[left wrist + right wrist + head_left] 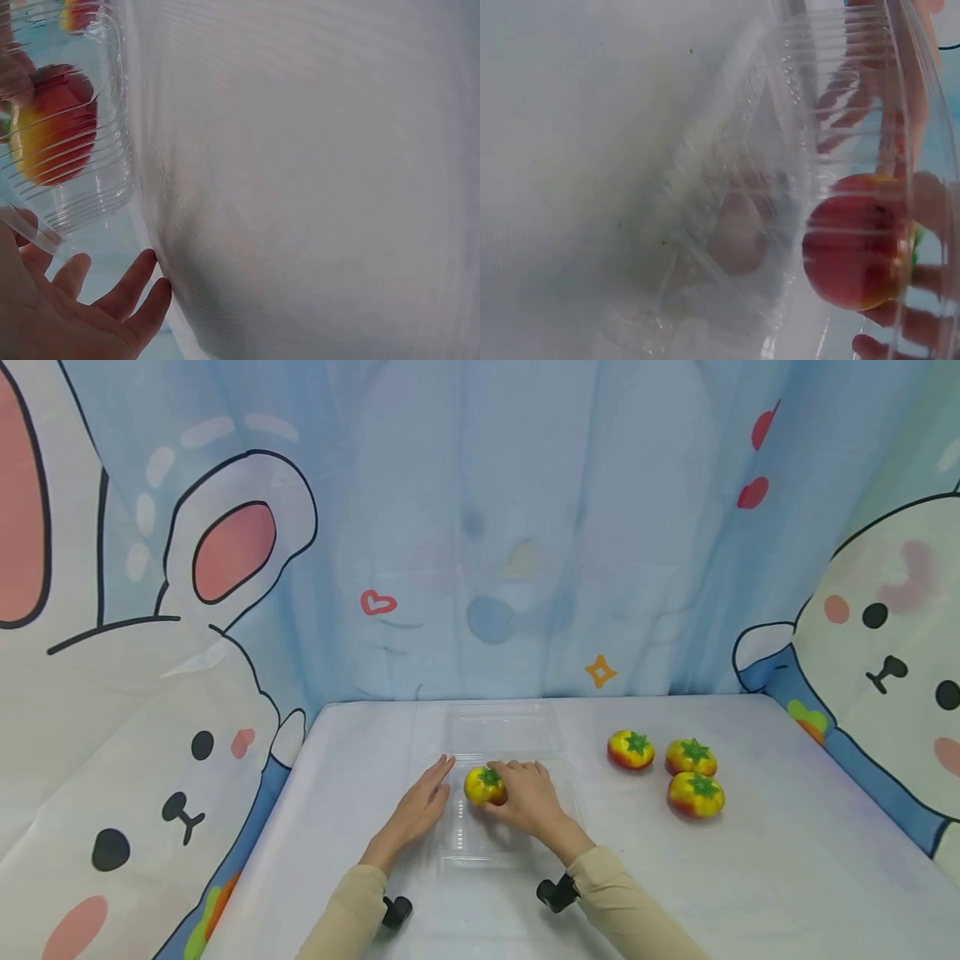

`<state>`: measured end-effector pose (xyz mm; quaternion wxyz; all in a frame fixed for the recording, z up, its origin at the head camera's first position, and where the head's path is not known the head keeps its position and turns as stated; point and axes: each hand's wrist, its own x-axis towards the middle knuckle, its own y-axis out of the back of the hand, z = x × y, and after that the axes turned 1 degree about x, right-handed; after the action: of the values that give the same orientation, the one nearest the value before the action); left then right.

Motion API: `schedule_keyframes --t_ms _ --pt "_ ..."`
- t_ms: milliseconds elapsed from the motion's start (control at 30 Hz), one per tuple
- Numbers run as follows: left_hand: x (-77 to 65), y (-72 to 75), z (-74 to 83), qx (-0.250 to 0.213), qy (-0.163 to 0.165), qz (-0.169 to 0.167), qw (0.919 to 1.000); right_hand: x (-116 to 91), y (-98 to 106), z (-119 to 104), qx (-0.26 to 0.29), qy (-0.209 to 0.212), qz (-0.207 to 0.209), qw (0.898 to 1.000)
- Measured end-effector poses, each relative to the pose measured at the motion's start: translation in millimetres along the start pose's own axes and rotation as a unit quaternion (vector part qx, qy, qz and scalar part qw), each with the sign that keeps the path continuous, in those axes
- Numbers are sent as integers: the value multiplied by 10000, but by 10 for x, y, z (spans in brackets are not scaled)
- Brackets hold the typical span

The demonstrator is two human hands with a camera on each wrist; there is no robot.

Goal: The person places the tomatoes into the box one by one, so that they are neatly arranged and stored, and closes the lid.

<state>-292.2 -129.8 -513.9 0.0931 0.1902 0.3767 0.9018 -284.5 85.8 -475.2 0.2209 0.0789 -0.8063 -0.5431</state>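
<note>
A clear plastic clamshell box (480, 858) lies on the white table in front of me, its lid (502, 727) folded back on the far side. Inside its left half is a yellow-and-red toy fruit (480, 785) with a green star-shaped leaf top. My right hand (531, 797) grips this fruit from the right, thumb on the near side. The red side of the fruit (847, 251) shows through the box's ribbed wall in the right wrist view. Along the left edge of the box, my left hand (416, 808) rests with fingers extended, the clear rim (45, 236) crossing its fingers.
Three similar toy fruits lie on the table to the right of the box: one alone (631, 750), and two close together, a farther one (691, 757) and a nearer one (696, 795). A blue curtain (510, 527) with cartoon animals hangs behind the table.
</note>
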Motion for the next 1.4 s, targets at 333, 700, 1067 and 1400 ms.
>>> schedule_keyframes --t_ms 333,700,1067,1400 --pt "8 -10 22 -24 183 -109 9998 3 -109 -32 138 -84 -90 9998" --pt "-6 -41 -18 -69 181 -138 9997 -8 -172 -87 415 -312 -112 9986" --pt "-27 -27 -2 -47 228 -197 9995 15 -247 -128 549 -145 154 9983" --pt "-4 -5 14 -1 248 -184 9995 24 -231 -157 677 -266 127 9973"
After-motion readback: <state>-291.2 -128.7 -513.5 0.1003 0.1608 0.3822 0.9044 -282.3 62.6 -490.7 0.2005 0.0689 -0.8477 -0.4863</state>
